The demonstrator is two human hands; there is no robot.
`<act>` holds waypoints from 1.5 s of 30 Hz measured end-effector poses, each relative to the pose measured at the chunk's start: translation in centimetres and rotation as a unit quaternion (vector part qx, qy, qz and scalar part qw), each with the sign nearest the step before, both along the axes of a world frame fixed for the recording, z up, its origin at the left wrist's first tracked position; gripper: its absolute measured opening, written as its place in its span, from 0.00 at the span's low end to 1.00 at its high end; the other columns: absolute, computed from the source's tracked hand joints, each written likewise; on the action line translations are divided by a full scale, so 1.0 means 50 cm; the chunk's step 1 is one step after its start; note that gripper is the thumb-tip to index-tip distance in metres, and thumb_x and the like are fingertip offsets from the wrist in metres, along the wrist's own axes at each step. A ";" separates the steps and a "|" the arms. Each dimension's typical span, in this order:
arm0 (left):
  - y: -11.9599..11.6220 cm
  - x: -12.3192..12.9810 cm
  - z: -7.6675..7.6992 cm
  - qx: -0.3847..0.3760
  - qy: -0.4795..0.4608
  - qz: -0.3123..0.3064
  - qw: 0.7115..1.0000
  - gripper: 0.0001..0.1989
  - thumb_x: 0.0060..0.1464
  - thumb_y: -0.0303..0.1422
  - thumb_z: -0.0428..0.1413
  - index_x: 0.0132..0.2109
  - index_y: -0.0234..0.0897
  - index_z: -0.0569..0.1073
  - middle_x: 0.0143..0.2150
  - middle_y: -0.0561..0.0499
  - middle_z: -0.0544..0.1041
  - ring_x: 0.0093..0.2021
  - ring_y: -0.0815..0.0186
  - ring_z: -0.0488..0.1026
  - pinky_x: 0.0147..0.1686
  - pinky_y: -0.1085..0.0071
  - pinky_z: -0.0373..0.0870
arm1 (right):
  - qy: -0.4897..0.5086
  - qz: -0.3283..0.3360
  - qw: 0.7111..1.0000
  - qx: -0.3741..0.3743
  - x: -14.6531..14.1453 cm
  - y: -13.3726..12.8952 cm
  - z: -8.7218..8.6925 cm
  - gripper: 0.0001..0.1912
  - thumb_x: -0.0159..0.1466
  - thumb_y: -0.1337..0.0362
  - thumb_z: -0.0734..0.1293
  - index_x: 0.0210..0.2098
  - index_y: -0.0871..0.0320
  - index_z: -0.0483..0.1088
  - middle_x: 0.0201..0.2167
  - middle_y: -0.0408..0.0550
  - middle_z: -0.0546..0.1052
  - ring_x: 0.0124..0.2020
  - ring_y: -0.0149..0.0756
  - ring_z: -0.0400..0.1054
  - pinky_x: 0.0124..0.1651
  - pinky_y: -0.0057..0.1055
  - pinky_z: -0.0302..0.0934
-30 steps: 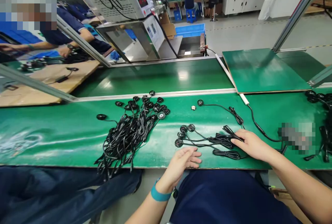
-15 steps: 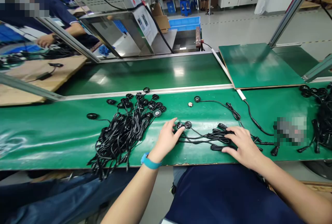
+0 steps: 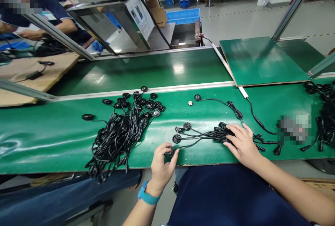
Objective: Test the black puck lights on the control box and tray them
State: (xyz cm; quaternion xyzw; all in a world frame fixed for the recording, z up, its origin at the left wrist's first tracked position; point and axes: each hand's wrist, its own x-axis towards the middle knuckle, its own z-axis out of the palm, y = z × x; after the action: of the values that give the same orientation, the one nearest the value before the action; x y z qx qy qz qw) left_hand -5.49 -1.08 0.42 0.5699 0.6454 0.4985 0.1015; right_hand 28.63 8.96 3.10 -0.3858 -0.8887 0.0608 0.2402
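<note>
Near the front edge of the green table, my left hand [image 3: 163, 163] has its thumb and fingers round a black round cable head [image 3: 169, 152]. My right hand [image 3: 242, 142] rests with its fingers on a bundle of folded black cables [image 3: 221, 132]. Thin leads run left from that bundle to several round heads, among them one [image 3: 177, 138] just above my left hand. Behind them a single coiled cable [image 3: 235, 110] ends in a round head [image 3: 197, 97], beside a small whitish piece [image 3: 190, 103].
A large heap of black cables [image 3: 119, 135] lies to the left, another [image 3: 328, 121] at the far right. A green board [image 3: 264, 60] bridges the belt [image 3: 146, 69] behind. Metal frame bars [image 3: 295, 8] rise at both sides. A co-worker's arm [image 3: 65, 26] shows at upper left.
My left hand has moved toward the front edge and closed round a cable head, which now lies apart from the others. My right hand has stayed at the bundle, whose cables are closer together.
</note>
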 end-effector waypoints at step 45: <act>0.182 -0.034 0.046 -0.297 0.031 -0.069 0.952 0.19 0.59 0.50 0.57 0.32 0.40 0.68 0.23 0.56 0.67 0.25 0.65 0.64 0.28 0.69 0.56 | -0.108 -0.003 0.954 -0.279 0.016 0.135 0.032 0.23 0.64 0.59 0.70 0.56 0.59 0.72 0.53 0.57 0.76 0.53 0.49 0.72 0.57 0.43 0.66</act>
State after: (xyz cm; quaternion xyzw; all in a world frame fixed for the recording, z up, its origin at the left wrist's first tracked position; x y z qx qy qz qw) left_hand -7.21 8.03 2.73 0.5722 0.7263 0.2581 0.2802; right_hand 29.42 15.71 4.68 -0.4448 -0.8556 0.2635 0.0255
